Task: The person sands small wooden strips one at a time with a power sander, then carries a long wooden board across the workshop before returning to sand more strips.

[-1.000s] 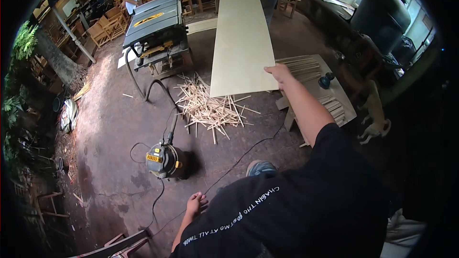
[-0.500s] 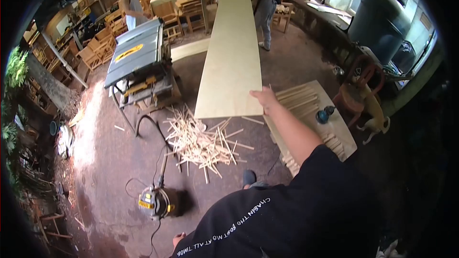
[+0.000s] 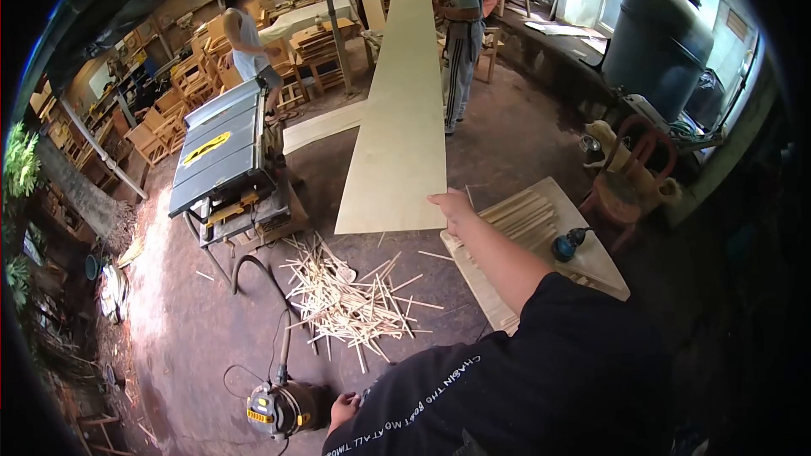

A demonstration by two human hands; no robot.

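Observation:
A long, pale plywood sheet [image 3: 393, 152] stretches away from me, its near end raised above the floor. My right hand [image 3: 457, 209] is closed on the sheet's right edge, close to the near corner, with the arm reaching forward. My left hand [image 3: 344, 410] hangs low beside my black shirt, near the shop vacuum [image 3: 280, 407]; its fingers are mostly hidden. Beside the far part of the sheet stands a person in a grey shirt [image 3: 460, 0], one hand close to its edge.
A table saw [image 3: 215, 148] stands left of the sheet, with another person [image 3: 245, 29] behind it. Thin wood offcuts [image 3: 351, 295] are heaped on the floor. At right, a low board [image 3: 583, 211] bears wood strips and a blue power tool [image 3: 570, 243], near a red chair [image 3: 621, 186] and a dog [image 3: 610, 139].
The near end of the sheet and my right hand sit lower and slightly further left in view. My left hand shows more. The person behind the saw has turned and come nearer to it.

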